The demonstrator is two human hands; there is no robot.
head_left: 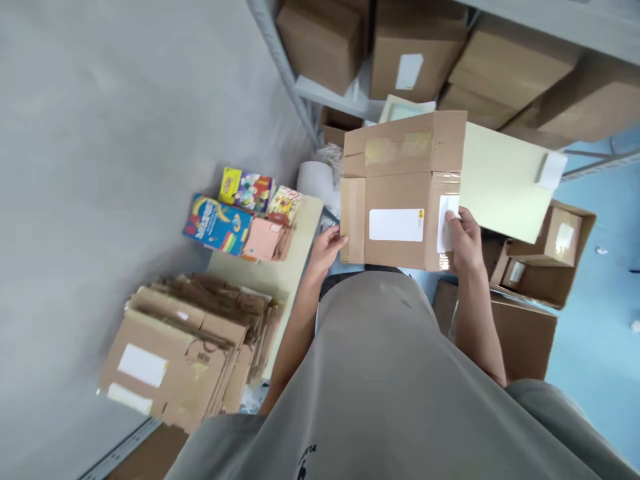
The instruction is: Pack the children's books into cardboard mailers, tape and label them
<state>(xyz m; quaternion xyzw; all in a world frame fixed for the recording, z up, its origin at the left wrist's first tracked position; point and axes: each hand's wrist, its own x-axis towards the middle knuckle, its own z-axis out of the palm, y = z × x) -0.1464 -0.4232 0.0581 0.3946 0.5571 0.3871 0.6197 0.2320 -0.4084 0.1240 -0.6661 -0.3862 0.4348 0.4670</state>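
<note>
Between my two hands I hold up a flattened cardboard box [395, 190], its flaps spread and a white label on its middle panel. My left hand [327, 250] pinches its left edge near the lower corner. On the other side my right hand [465, 240] grips the right flap, the thumb lying over a second white label [447, 220]. Behind the cardboard a pale green board or tabletop [505, 180] shows, partly covered by it.
To the left, a pale table [273, 293] bears a stack of flattened boxes [175, 360] and several colourful books or packets [217, 223]. Shelves with closed cartons [420, 57] rise ahead. At right, an open carton [575, 260] holds smaller boxes, above another carton [523, 333].
</note>
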